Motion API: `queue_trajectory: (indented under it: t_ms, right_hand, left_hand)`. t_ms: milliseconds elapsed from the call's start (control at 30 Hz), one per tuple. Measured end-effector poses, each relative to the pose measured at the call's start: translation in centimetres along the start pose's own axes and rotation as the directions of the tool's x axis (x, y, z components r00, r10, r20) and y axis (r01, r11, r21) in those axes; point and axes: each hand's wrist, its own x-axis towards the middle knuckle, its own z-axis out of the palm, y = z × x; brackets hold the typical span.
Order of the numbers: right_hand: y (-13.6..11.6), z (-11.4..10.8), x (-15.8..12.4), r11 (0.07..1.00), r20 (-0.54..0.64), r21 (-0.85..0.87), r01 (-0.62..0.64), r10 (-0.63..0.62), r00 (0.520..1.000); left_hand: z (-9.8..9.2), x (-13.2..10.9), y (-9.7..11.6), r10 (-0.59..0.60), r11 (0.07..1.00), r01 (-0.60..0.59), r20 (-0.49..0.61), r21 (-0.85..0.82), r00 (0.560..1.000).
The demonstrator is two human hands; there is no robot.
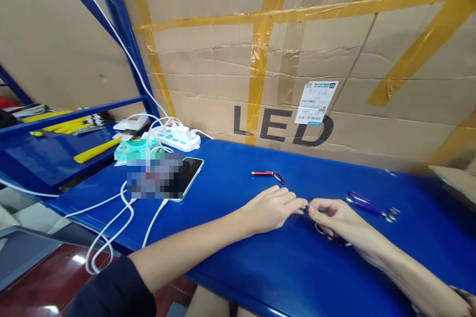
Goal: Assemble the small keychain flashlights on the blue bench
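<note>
Blue shelf (40, 151): yellow sticks (98, 150) lie on and beside it, at the far left.
White power strip (193, 144): near the back edge of the table, with several white cables (131, 212) running from this corner.
Phone (193, 168): flat on the table, screen up, partly covered by a blurred patch.
Left arm (201, 242): dark sleeve pushed back to about the elbow, forearm reaching low across the table toward the right.
Red tube with clip (262, 174): lying on the table beyond the left hand, touched by neither hand.
Left hand (269, 209): back upward, knuckles bent, thumb and forefinger brought together on one end of the small metallic piece; the other fingers curl under.
Small metallic piece (304, 208): between the two hands, just above the table, mostly hidden by the fingertips.
Right hand (336, 214): turned inward, thumb and forefinger pinched at the piece's other end, remaining fingers folded; its forearm slants in from the lower right.
Ring and dark red clip (339, 241): just under the right hand; whether its folded fingers hold them, I cannot tell.
Purple tube with loop (366, 205): on the table right of that hand, small silvery pieces (390, 218) near its end.
</note>
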Motion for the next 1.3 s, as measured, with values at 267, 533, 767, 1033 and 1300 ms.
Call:
queue_trajectory:
  t_ms: [267,533,767,1033,1300]
  right_hand:
    - [-0.6,0.5,-0.4,1.0,-0.019,0.018,-0.01,0.011,1.0]
    - [0.8,0.3,0.6,0.996,-0.071,-0.05,0.076,-0.08,0.994]
    - [0.2,-0.3,0.4,0.647,-0.246,-0.471,0.6,-0.749,0.615]
    - [0.4,-1.4,-0.2,0.306,0.003,-0.645,0.7,-0.915,0.403]
    - [-0.2,-1.1,-0.5,0.487,-0.058,-0.619,0.616,-0.81,0.583]
  left_hand:
    - [-0.1,0.1,0.5,-0.035,0.999,0.034,-0.035,-0.012,0.999]
    - [-0.3,0.3,0.7,-0.101,0.994,0.1,-0.029,-0.039,0.994]
    - [-0.3,0.5,0.9,-0.187,0.925,0.185,0.027,-0.333,0.982]
    - [-0.4,0.5,1.0,-0.118,0.882,0.137,0.072,-0.451,0.99]
    - [-0.1,0.3,1.5,-0.119,0.884,0.131,0.054,-0.449,0.991]
